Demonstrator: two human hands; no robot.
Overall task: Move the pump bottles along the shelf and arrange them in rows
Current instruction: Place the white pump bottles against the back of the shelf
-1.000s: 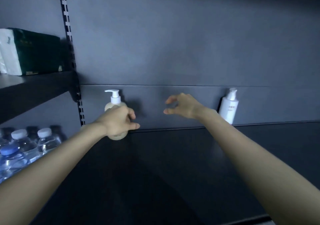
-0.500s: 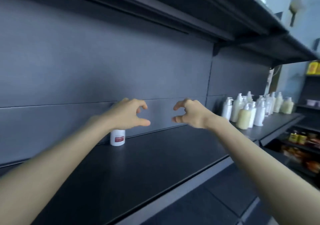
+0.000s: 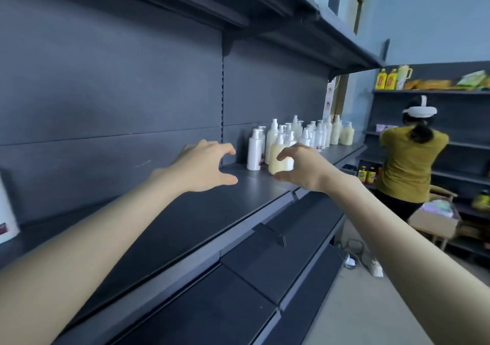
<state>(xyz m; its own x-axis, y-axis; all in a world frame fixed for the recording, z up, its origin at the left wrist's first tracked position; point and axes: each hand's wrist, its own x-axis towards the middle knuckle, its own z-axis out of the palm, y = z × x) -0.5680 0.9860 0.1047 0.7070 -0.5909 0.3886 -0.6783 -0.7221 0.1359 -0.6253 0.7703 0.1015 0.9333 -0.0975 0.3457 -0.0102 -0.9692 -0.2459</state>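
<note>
Dark shelf (image 3: 164,228), bare stretch under your arms. Bottles (image 3: 291,139) clustered further right. Your left hand (image 3: 201,168) and right hand (image 3: 302,168): fingers curled wide, empty, pre-shaped for bottle grab.

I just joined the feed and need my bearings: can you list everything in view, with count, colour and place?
pump bottles: a cluster, too overlapped to count, white and cream, far end of the shelf
white bottle: one, nearest of the cluster, upright by the back panel
cream bottle: one, partly behind the right hand
shelf: one, dark grey, bare along the middle
white container: one, cut off at the left edge
yellow bottles: two, top of the far rack
other person: one, mustard top, white headset, back turned
cardboard box: one, brown, low at right
left hand: open, empty, above the shelf
right hand: open, empty, near the cream bottle
</note>
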